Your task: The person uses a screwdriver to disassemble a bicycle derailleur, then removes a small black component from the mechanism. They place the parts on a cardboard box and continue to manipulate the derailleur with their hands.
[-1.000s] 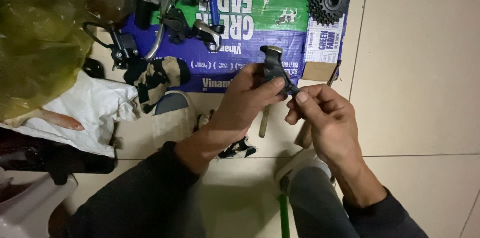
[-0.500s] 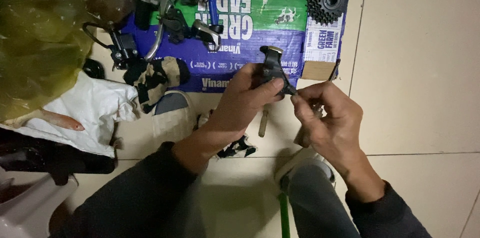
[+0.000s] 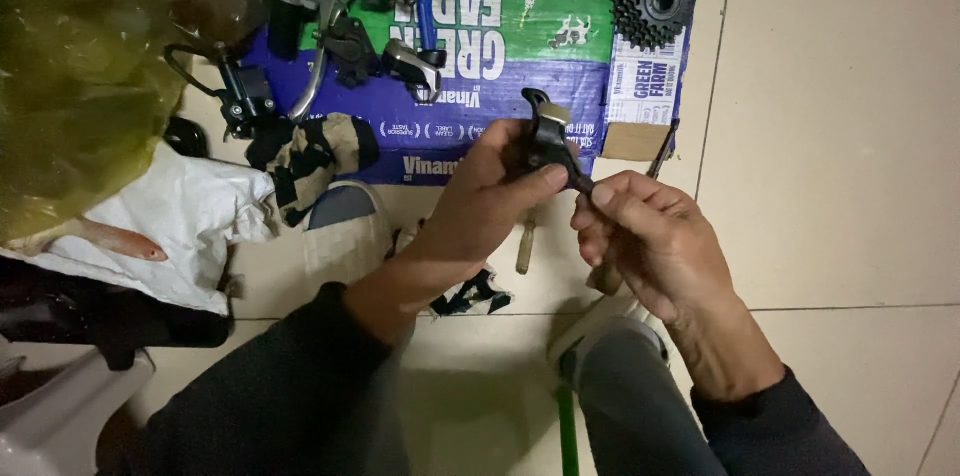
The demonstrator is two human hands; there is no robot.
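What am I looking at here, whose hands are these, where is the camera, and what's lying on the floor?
No machine: a person's two bare hands, filmed looking down from a camera worn on their head. The left hand grips a small black metal bicycle part; the right hand pinches its lower end. On the tiled floor lies a flattened blue and green cardboard box carrying a black toothed sprocket cluster and black and silver brake parts. At left sit a yellow plastic bag and white cloth.
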